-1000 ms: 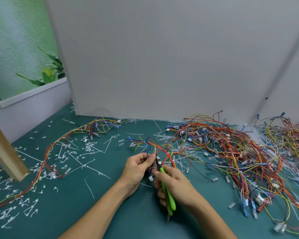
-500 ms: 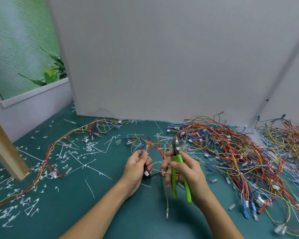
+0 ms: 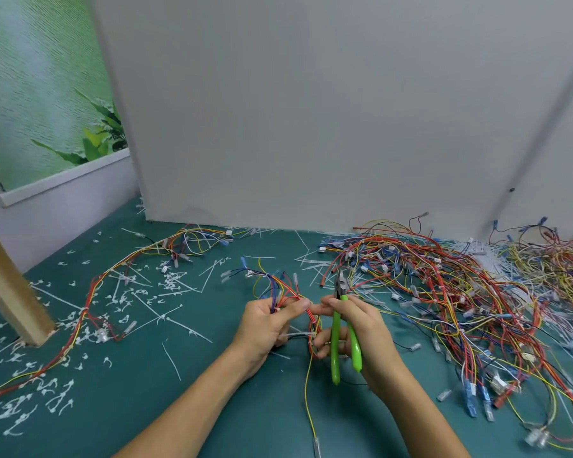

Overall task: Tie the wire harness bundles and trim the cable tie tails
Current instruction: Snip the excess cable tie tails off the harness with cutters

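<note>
The left hand (image 3: 267, 328) pinches the wires (image 3: 286, 294); the right hand (image 3: 361, 332) grips green cutters (image 3: 343, 338), fingertips touching the same wires.

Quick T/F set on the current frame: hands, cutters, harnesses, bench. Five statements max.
1. The right hand holds the green-handled cutters. True.
2. The cutters' nose points down at the mat. False: it points up and away from the person.
3. The left hand grips the small wire harness. True.
4. The big harness pile lies on the person's left. False: it lies on the right.
5. White cable tie scraps litter the green mat on the left. True.
</note>
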